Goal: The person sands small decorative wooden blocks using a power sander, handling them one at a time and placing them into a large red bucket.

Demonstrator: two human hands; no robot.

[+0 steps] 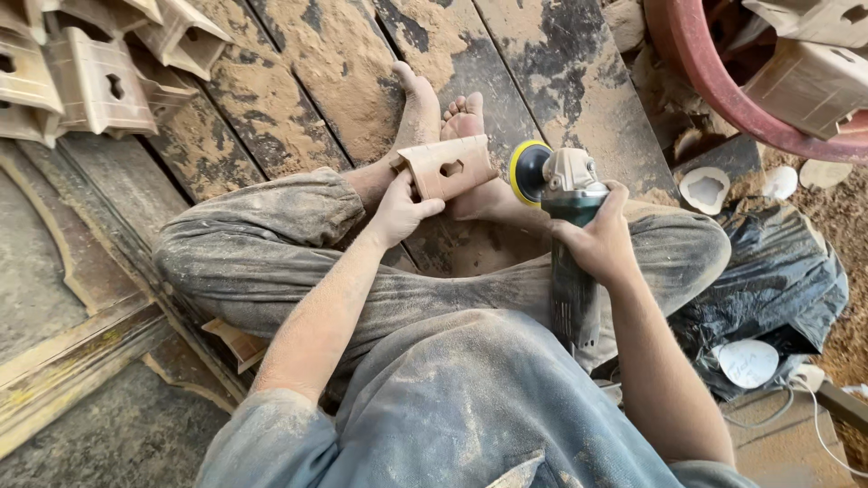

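Pale matt wood block (445, 166), dusty; grinder (565, 226) with grey metal head, dark plastic body, yellow-rimmed disc; rough, dust-caked planks (298, 81); glossy black plastic sheet (778, 280) at right.

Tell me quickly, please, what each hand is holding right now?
Left hand: closed on a carved wooden block.
Right hand: closed around an angle grinder.

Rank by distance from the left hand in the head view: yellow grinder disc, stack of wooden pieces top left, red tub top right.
From the left hand:
1. Yellow grinder disc, just to its right, beside the held wooden piece.
2. Stack of wooden pieces, far upper left.
3. Red tub, upper right corner, clearly farthest of the three.
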